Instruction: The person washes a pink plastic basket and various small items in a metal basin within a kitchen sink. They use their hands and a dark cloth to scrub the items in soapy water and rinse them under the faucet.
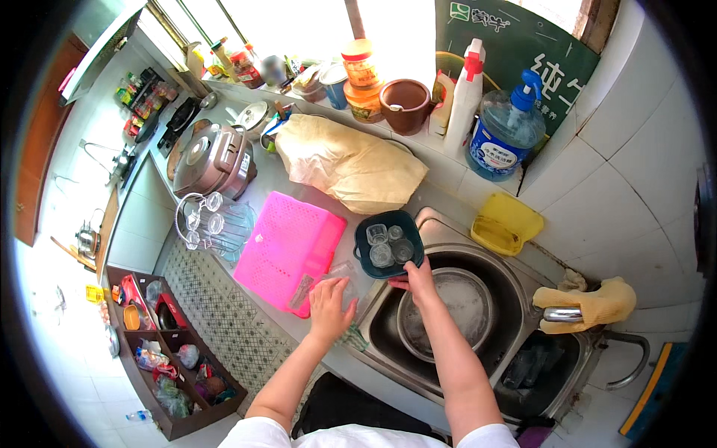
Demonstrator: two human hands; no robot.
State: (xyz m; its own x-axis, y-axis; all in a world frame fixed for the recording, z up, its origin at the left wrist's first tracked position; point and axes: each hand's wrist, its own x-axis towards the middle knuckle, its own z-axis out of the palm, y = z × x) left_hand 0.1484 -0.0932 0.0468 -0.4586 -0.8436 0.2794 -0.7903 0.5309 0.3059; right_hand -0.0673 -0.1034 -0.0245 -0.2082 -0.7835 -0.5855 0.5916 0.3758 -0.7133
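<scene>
My right hand [417, 278] grips the near rim of a dark green plastic basin [365, 264], held over the counter beside the sink. Several small clear glass cups [381, 255] lie inside it. My left hand [331, 308] is over the counter at the near end of a pink plastic basket [288, 246], fingers apart, beside a clear container [345, 278] partly behind the fingers. Whether it touches that container I cannot tell. A round metal lid or pan [448, 311] lies in the larger sink bowl [512, 285]. Clear items [529, 367] lie in the smaller bowl.
A rack with upturned glass mugs [215, 224] and a rice cooker [210, 159] stand to the left. Behind are a beige cloth cover [353, 162], a yellow plastic container [507, 224] and a blue pump bottle [501, 137]. A cloth hangs over the faucet [563, 314] at right.
</scene>
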